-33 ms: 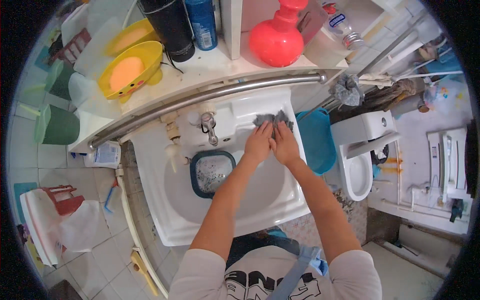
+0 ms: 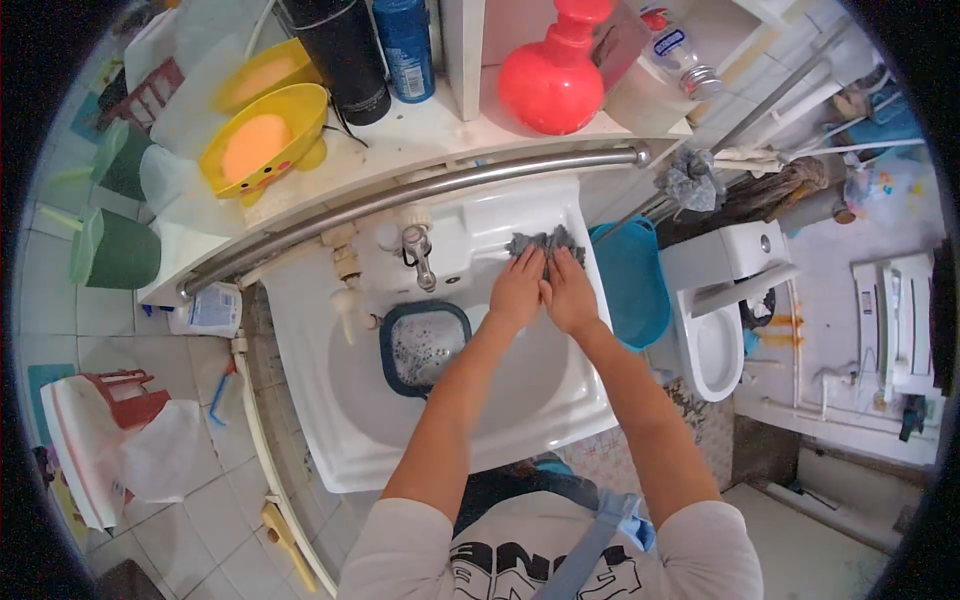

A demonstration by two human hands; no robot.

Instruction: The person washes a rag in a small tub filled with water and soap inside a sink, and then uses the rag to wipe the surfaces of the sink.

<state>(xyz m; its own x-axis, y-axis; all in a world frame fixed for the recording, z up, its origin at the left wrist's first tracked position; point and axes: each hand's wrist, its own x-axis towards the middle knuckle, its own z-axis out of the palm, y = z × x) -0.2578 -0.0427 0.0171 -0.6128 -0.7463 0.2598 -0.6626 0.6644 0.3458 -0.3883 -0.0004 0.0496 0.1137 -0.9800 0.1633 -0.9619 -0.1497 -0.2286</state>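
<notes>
At the back right corner of the white sink [image 2: 322, 452], both my hands bear down on a bunched, wet-looking grey cloth [image 2: 566, 238]. My left hand [image 2: 516, 288] has its fingers pressed together on the cloth's left part. Close beside it, my right hand [image 2: 570, 288] presses the right part, and the thumbs meet in between. The palms and the underside of the cloth are hidden. To the left of my hands, a small dark-rimmed square basin [image 2: 387, 350] with sudsy water sits in the sink bowl. A metal faucet [image 2: 418, 258] stands behind it.
A metal rail [image 2: 440, 185] runs behind the sink, below a shelf with a yellow soap dish [image 2: 305, 110], a black bottle [image 2: 340, 65], a blue can [image 2: 405, 55] and a red pump bottle [image 2: 550, 90]. A blue tub [image 2: 640, 285] and a toilet [image 2: 715, 340] stand at the right.
The grey cloth has spread and shifted slightly under my fingers. My hands stay in nearly the same place.
</notes>
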